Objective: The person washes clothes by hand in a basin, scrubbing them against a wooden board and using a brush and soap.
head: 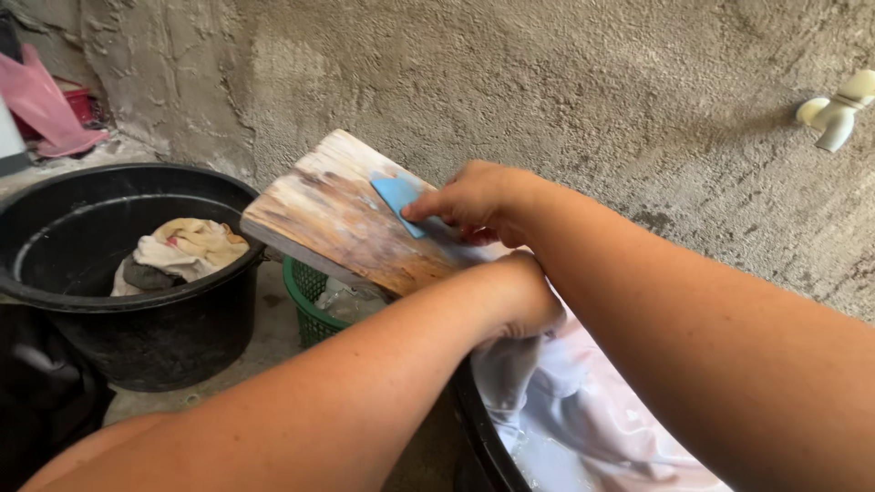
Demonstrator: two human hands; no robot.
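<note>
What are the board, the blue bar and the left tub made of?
Board: wood, worn and unfinished; grain and pale stains show.
Blue bar: probably soap, matte, under the right hand.
Tub: likely plastic, black with a smooth, slightly shiny rim.

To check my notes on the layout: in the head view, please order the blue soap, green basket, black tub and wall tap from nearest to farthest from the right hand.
1. Blue soap: under the right hand fingers.
2. Green basket: lower left.
3. Black tub: far left.
4. Wall tap: far right.
</note>
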